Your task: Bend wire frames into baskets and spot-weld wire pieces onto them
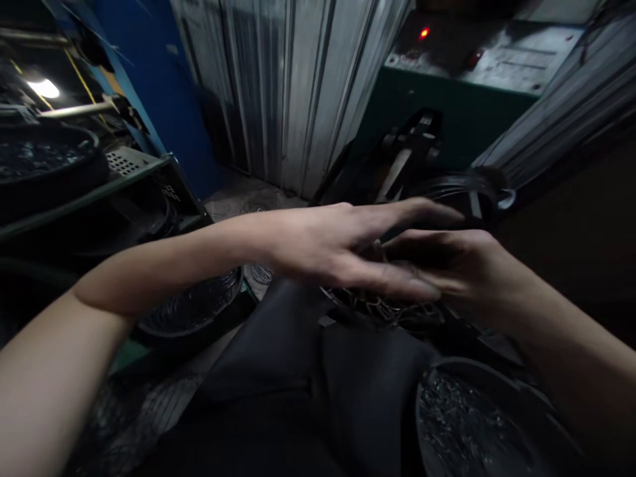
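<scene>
My left hand (328, 245) reaches across from the left, its thumb and fingers stretched out and apart. It overlaps my right hand (457, 258), which comes in from the right with its fingers curled. A small bit of something shows in the gap between the hands, too blurred and dark to name. Some of the right fingertips are hidden behind the left hand. Just below both hands lies a heap of bent wire pieces (392, 308), between my knees and the machine.
A round tub (427, 437) of small metal pieces stands at lower right. Another tub (189, 328) with wire pieces is at left. On a shelf (99, 185) rests a large dark basin (54, 185). Ahead are a corrugated metal wall (293, 86) and a green machine (462, 112) with a lit red lamp.
</scene>
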Motion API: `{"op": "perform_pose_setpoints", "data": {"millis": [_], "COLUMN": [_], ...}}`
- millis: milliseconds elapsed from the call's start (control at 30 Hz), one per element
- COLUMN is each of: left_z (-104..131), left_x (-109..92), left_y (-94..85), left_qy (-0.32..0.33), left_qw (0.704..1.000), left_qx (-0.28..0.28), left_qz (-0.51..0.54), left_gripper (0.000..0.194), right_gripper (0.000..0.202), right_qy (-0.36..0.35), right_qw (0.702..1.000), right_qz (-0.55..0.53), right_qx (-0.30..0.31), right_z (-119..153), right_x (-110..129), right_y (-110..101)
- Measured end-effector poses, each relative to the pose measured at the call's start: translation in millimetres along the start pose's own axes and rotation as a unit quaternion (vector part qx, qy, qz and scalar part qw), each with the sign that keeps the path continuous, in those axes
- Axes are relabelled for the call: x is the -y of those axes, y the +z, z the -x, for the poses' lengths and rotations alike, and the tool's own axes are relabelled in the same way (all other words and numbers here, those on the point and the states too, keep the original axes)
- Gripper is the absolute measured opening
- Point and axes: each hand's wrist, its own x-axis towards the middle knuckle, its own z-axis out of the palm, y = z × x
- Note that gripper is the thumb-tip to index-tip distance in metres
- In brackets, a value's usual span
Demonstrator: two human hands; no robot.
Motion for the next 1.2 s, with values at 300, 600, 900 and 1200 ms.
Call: {"op": "perform_pose_setpoints", "data": {"millis": [300, 600, 900, 1200], "left_z": [23.9, 43.8, 49.9, 43.3], "left_x": [75.6, 125.6, 175.4, 162.3], "left_y": [76.5, 98.1, 147.9, 169.7], "left_qy": [-0.093, -0.015, 0.196, 0.13], "left_qw": [0.99, 0.966, 0.904, 0.896], "left_qx": [0.101, -0.047, -0.089, -0.132], "left_qz": [0.042, -0.254, -0.371, -0.404], "left_gripper": [0.056, 0.025, 0.024, 0.015], "right_gripper": [0.018, 0.028, 0.021, 0.018], "right_qy": [0.069, 0.181, 0.214, 0.221], "right_qw": [0.993, 0.982, 0.976, 0.974], "right_qz": [-0.049, -0.043, -0.018, -0.009], "right_qx": [0.087, 0.012, -0.029, -0.053], "right_z": [62.5, 87.5, 83.2, 87.4], "right_x": [-77.7, -114.6, -117.8, -107.6], "right_y": [92.0, 132.2, 129.8, 140.2]}}
